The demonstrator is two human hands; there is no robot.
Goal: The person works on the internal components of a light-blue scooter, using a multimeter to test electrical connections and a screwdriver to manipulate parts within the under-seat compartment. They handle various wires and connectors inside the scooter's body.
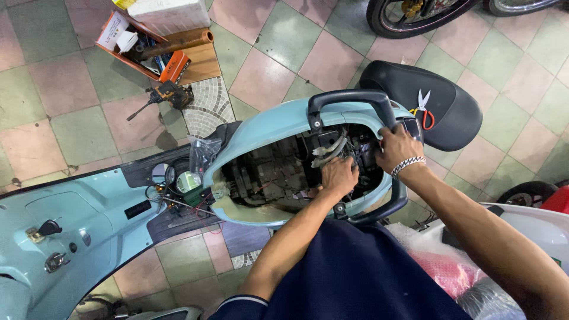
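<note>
Inside open scooter bay (278, 178): left hand (339, 176) pinching soft, bendy wiring (328, 151); right hand (398, 148) closed around far-right edge. Probably light, fragile; best held by sheathing.

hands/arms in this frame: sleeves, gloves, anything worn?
No gloves on either hand. Left hand wears nothing at the wrist. Right hand has a silver-and-white beaded bracelet. Forearms are uncovered; a dark navy short sleeve with a pale edge stripe shows on the left arm.

Both hands' fingertips (347, 169) are hidden deep inside the scooter body (267, 127). They may be touching wires (329, 148). The wheel (415, 15) is cut off up top.
</note>
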